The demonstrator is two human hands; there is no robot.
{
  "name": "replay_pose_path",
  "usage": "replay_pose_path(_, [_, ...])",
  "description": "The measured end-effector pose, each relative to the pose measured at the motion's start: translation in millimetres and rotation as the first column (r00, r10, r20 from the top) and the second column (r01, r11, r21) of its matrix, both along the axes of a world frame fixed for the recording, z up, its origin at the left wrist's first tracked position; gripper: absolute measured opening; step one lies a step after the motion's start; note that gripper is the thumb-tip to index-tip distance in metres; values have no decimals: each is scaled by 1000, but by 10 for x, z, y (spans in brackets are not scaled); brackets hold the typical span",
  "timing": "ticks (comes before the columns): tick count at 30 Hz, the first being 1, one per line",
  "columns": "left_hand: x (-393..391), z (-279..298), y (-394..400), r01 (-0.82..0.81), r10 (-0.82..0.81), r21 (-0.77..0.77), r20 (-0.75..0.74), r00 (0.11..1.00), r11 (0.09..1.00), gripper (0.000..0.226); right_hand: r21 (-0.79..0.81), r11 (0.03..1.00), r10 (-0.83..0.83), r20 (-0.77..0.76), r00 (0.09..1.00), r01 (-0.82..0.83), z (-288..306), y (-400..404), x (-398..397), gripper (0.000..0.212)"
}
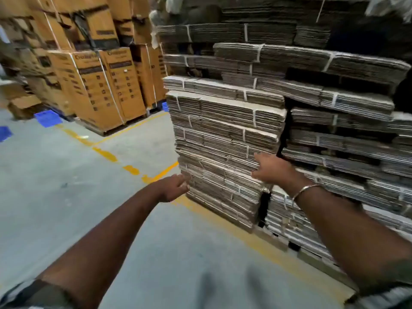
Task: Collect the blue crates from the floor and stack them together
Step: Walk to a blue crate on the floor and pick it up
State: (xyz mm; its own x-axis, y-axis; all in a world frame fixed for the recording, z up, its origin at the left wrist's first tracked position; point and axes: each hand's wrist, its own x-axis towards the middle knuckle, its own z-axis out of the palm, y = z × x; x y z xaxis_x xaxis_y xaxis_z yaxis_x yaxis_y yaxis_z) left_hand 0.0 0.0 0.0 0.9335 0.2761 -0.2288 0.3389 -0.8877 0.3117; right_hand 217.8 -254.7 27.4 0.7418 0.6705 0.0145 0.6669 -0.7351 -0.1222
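A blue crate [48,118] lies on the grey floor at the far left, beside the brown boxes. Part of a second blue crate [5,133] shows at the left edge, and a sliver of a third blue crate [165,106] peeks out behind the boxes. My left hand [172,188] reaches forward, fingers loosely curled, holding nothing, close to the corner of the flattened-cardboard stack [225,139]. My right hand [272,169] is stretched out with fingers apart against that stack's side, a metal bangle on its wrist. Both hands are far from the crates.
Tall strapped brown cartons [100,85] stand on pallets at the back left. Bundled flat cardboard fills the right half up to head height. Yellow lines [104,153] mark the concrete floor between them.
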Motion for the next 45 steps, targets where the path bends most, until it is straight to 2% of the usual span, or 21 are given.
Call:
replay_pose_path(5, [-499, -323, 742, -189, 192, 67, -50, 980, 980, 62, -59, 990, 121, -64, 991, -125, -294, 950, -272, 63])
replay_pose_path(9, [-778, -598, 1268, -281, 285, 61, -74, 956, 958, 64, -34, 965, 256, -90, 963, -259, -563, 1715, -305, 58])
replay_pose_path(16, [-701, -874, 2128, -400, 403, 52, -98, 910, 915, 62, -39, 913, 396, -148, 907, -405, -1113, 3034, -15, 46])
replay_pose_path(18, [-545, -926, 2425, -427, 428, 39, -92, 899, 904, 62, -37, 901, 418, -180, 890, -431, -1255, 3414, 167, 47])
replay_pose_path(23, [-154, -982, 3158, -502, 503, 34, -76, 861, 864, 62, -60, 855, 495, -200, 846, -515, -1427, 4324, 600, 68])
replay_pose_path(30, [107, -1170, 4211, -624, 622, -17, -53, 781, 781, 66, -71, 814, 539, -278, 795, -576, -1566, 5695, 897, 66])
replay_pose_path(38, [210, -1526, 6045, -673, 671, -29, -68, 739, 739, 66, -108, 792, 556, -279, 783, -600, -1891, 7586, 1058, 62])
replay_pose_path(45, [385, -1479, 7709, -608, 592, -21, -201, 780, 794, 66, -114, 828, 493, -318, 810, -549, -1906, 9142, 1279, 71])
